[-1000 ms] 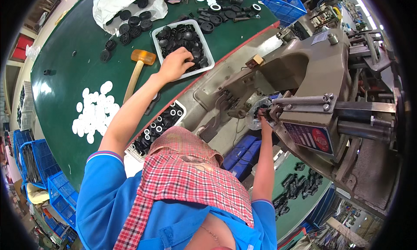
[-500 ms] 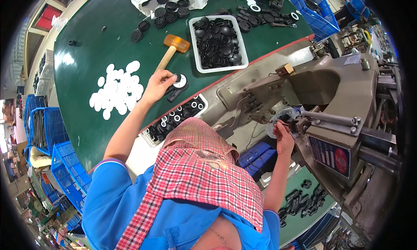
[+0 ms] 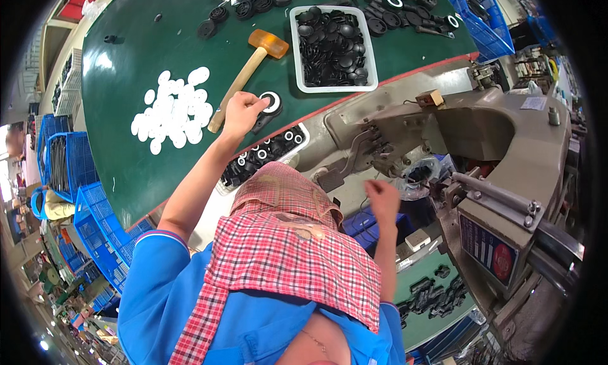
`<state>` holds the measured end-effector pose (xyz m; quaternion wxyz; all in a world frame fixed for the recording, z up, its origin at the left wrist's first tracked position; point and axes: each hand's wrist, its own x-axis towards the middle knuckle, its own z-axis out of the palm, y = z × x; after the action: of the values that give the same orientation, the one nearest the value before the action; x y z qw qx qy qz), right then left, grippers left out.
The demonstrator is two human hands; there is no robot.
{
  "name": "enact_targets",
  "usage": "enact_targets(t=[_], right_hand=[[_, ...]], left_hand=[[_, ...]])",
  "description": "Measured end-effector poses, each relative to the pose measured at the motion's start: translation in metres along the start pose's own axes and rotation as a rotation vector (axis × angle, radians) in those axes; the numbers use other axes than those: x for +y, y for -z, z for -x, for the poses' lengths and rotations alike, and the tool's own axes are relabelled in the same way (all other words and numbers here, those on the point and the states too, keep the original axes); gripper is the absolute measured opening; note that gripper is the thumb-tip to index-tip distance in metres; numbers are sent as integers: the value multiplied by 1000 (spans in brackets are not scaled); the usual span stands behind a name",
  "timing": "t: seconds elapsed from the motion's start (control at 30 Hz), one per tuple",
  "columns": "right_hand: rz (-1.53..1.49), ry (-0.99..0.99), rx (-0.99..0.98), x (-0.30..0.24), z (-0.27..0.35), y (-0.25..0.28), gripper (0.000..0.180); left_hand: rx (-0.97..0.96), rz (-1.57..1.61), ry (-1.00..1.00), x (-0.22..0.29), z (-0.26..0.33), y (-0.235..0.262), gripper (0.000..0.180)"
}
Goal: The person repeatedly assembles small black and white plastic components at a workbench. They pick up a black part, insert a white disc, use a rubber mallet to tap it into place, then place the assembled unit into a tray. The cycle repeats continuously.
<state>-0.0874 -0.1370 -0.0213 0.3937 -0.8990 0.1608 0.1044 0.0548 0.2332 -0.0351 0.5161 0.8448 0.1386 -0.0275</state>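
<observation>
Left hand (image 3: 242,111) stretched out over the green table (image 3: 126,54), fingers curled and pressing on a round black part with a white ring (image 3: 271,103) that lies on the green surface close to the table's near edge, thumb and fingertips touching its left side. Just behind the hand, a wooden-handled mallet with an amber head (image 3: 248,72), handle end almost under the knuckles. To the left, a loose heap of white discs (image 3: 172,109), near but not touching. Beyond the ringed part, a white rectangular tray of black round parts (image 3: 332,46), and further back more black rings scattered along the far table edge. Just below the hand, at the table's edge, a second shallow tray of black parts with white rings (image 3: 259,156). Right hand (image 3: 382,198) raised in front of the grey metal press machine (image 3: 500,149), fingers loosely curled inward, nothing visible in the grasp; whether something small sits inside cannot be told. Blue crates (image 3: 82,175) stacked at the left beside the table, another blue crate (image 3: 484,23) at the upper right
</observation>
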Motion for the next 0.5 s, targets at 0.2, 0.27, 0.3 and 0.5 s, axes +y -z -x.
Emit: enact_targets(t=[0.2, 0.27, 0.3, 0.5], right_hand=[[-177, 839, -72, -119, -73, -113, 51], [-229, 929, -105, -145, -104, -141, 61], [-214, 939, -141, -149, -118, -153, 63], [-271, 775, -174, -162, -123, -171, 61]], left_hand=[[45, 32, 101, 3, 1, -13, 29], [20, 23, 89, 8, -2, -13, 31], [-19, 5, 91, 14, -3, -10, 32], [-214, -145, 172, 12, -21, 9, 34]])
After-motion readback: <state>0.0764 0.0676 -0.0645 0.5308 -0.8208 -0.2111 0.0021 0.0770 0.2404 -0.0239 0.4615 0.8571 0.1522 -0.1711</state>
